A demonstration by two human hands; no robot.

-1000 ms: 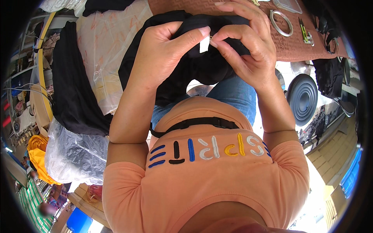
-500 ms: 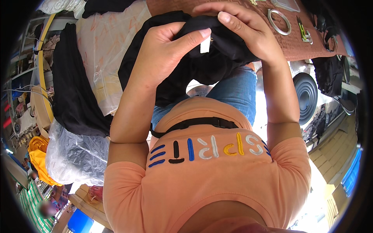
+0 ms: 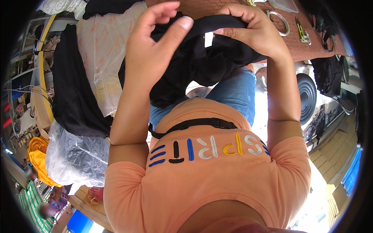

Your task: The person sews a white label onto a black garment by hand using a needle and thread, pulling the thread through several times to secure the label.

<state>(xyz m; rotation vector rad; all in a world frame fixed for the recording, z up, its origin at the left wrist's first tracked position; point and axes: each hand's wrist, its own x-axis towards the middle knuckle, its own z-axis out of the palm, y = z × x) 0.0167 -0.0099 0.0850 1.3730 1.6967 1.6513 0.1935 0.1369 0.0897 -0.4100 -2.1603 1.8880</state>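
Cloth, black, between right fingers and thumb, near left fingers.

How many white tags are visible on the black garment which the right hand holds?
1. The white tag is on the upper part of the black garment, beside the thumb of the right hand. Others may be hidden in the folds.

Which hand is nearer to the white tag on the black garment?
Right. The right hand grips the black garment, its thumb tip beside the white tag; the left hand is farther off to the tag's left, thumb and fingers apart.
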